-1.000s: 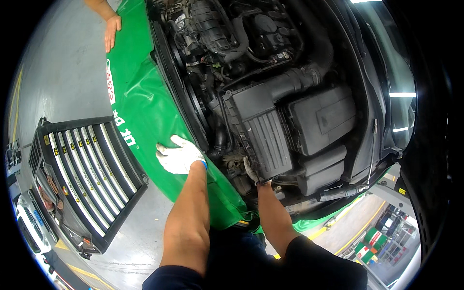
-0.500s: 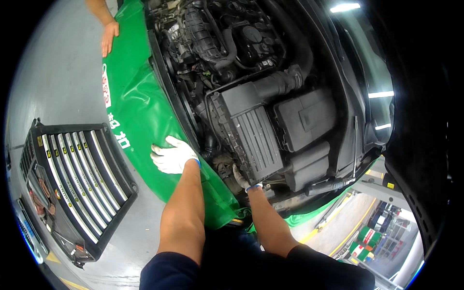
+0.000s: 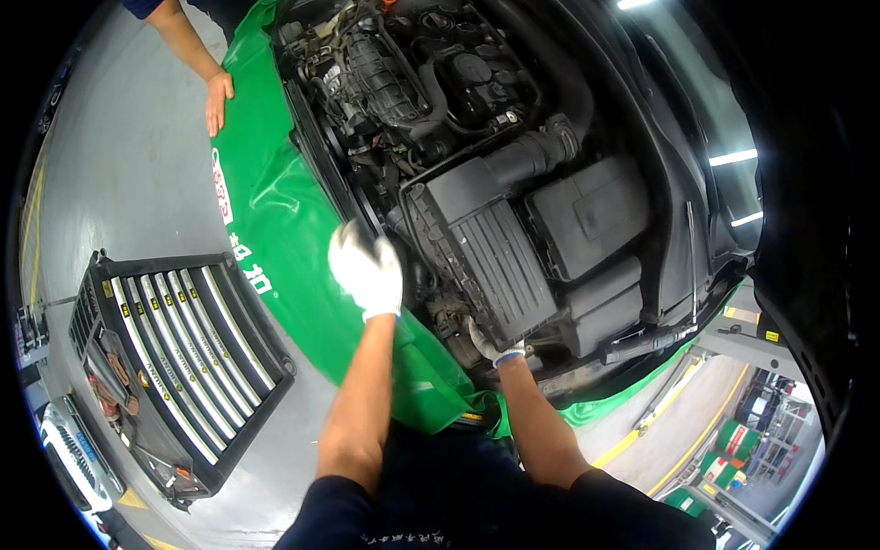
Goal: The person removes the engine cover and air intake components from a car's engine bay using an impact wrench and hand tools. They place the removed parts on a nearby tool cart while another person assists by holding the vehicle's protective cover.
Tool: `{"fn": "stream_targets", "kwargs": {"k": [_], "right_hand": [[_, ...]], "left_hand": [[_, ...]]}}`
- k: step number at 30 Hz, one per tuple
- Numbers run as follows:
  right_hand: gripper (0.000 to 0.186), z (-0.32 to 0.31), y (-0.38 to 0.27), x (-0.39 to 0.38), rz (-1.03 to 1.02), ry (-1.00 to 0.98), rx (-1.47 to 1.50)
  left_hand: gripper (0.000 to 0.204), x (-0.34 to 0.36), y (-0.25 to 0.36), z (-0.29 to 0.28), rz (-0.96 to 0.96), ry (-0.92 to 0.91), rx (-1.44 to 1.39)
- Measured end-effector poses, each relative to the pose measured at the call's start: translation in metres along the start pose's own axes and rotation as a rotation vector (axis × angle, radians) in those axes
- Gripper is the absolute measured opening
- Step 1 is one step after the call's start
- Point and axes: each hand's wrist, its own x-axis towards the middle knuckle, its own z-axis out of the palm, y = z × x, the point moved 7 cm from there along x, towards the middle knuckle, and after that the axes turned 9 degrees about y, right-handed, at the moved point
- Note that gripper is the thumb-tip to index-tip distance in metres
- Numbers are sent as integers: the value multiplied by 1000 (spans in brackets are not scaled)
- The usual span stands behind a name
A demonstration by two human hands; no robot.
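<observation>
My left hand (image 3: 367, 270), in a white glove, is over the inner edge of a green fender cover (image 3: 302, 275), close to the engine bay. Its fingers are smeared by motion, and nothing shows in it. Low beside the near corner of the black ribbed air filter box (image 3: 500, 266) is my gloved right hand (image 3: 490, 343). Its fingers point down toward the headlight-side parts and are partly hidden, so what they touch cannot be made out. A black intake hose (image 3: 532, 156) runs from the box toward the engine (image 3: 467, 69).
Another person's bare hand (image 3: 218, 103) rests on the cover at the far left. A tool cart (image 3: 183, 357) with several drawers stands on the grey floor. A black battery cover (image 3: 596, 220) sits right of the filter box; a long-handled tool (image 3: 642, 346) lies at the bay's right edge.
My left hand has lifted off the green cover and moved right, toward the engine bay. The right hand stays beside the filter box. The whole view has shifted slightly.
</observation>
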Motion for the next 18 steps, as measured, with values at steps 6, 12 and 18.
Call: {"fn": "stream_targets", "kwargs": {"k": [6, 12, 18], "right_hand": [[46, 28, 4, -22, -1, -106, -16], [49, 18, -20, -24, -329, -167, -471], [51, 27, -26, -20, -1096, -228, -1392]], "left_hand": [[60, 24, 17, 116, -108, -561, 51], [48, 2, -42, 185, -170, -759, 59], [34, 4, -60, 186, -268, -633, 119]]}}
